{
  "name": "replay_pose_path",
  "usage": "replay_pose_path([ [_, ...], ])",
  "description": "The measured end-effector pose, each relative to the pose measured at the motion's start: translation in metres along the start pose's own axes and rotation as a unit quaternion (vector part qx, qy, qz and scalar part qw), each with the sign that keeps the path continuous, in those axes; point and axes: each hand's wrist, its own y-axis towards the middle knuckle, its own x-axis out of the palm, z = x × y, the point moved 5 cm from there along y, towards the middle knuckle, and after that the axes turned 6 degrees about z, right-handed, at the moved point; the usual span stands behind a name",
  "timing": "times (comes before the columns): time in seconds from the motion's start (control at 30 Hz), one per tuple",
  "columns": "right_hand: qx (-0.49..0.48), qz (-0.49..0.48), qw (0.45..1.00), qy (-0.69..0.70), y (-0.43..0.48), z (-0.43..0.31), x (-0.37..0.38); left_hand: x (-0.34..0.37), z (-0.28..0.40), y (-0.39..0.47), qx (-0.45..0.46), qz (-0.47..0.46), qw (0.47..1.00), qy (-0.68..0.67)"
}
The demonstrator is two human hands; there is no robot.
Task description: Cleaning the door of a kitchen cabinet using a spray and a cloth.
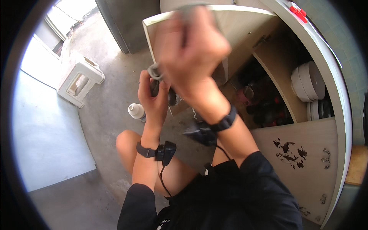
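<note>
My right hand point(195, 49) is blurred and held up at the open cabinet door point(241, 20). Its fingers are curled around a grey cloth point(192, 6), which shows as a smear at the door's top edge. Lower and to the left, my left hand point(153, 92) pinches a folded grey piece of cloth point(155, 72) near the door's left edge. Whether both pieces are one cloth is hidden behind my right hand. A dark object, partly covered, shows behind the left fingers. Close to my left wrist, a white plastic bottle point(136, 111) stands uncapped on the floor.
The open cabinet point(276, 83) on the right holds white bowls point(307, 82) and dark items in shadow. A closed door with fish decals point(290, 155) is nearer me. A white plastic stool point(82, 79) stands at left. A red object point(298, 13) lies on the countertop.
</note>
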Motion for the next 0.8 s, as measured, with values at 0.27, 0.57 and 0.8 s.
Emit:
replay_pose_path([
  [0.27, -0.066, -0.042, 0.995, -0.06, -0.017, 0.006, -0.016, -0.008, 0.0, -0.003, 0.027, -0.01, 0.999, 0.014],
  [0.57, -0.111, -0.079, 0.986, -0.092, -0.039, 0.001, -0.015, -0.005, 0.002, -0.003, 0.046, -0.013, 0.999, -0.001],
  [0.8, -0.104, -0.013, 0.986, -0.128, 0.004, -0.036, 0.014, 0.01, -0.007, -0.003, 0.025, 0.017, 0.998, 0.054],
])
